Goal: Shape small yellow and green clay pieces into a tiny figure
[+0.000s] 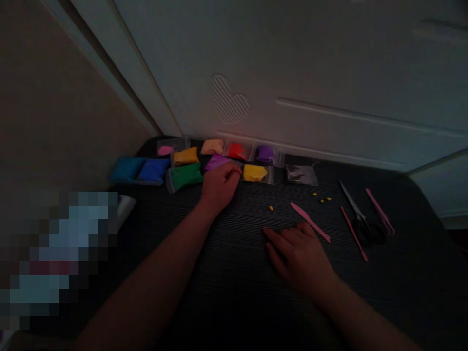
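Left forearm fills the lower left; left hand has bunched fingers — grip unclear — beside the yellow packet, upper centre, probably best pinched by its edge. Right hand: fingers loosely parted.

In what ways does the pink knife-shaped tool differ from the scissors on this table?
Colour: the pink knife-shaped tool is pink throughout, while the scissors have grey blades and black handles.
Shape: the tool is one narrow strip; the scissors have looped handles.
Place: the tool lies close to the right hand; the scissors lie farther right, beside a thin pink rod.
Both lie on the dark table, unheld.
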The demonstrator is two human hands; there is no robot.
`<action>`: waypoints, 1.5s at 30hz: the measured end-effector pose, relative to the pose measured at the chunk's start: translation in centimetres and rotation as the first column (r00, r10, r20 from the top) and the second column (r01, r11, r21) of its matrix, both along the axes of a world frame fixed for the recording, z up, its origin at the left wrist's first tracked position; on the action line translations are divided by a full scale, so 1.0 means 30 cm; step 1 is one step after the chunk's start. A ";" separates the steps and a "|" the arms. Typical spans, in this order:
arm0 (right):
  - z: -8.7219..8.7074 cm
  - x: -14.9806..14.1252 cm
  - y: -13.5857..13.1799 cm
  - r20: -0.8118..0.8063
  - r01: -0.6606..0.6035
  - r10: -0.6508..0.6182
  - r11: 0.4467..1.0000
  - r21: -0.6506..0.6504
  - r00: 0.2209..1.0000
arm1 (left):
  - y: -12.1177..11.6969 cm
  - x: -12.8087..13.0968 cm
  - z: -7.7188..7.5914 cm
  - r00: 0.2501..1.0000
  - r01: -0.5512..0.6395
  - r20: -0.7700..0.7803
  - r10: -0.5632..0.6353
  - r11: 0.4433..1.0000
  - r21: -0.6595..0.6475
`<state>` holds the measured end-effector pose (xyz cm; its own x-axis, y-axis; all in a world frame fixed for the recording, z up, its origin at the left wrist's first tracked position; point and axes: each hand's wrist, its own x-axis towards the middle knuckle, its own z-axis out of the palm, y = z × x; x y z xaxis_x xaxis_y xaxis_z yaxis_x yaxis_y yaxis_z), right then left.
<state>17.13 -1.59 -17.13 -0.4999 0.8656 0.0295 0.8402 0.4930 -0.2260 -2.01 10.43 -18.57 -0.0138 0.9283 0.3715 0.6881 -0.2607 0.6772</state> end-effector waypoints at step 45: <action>-0.001 -0.002 0.015 0.006 0.068 -0.068 0.997 0.029 0.998 | 0.002 -0.009 -0.007 1.000 0.015 -0.025 -0.015 1.000 -0.001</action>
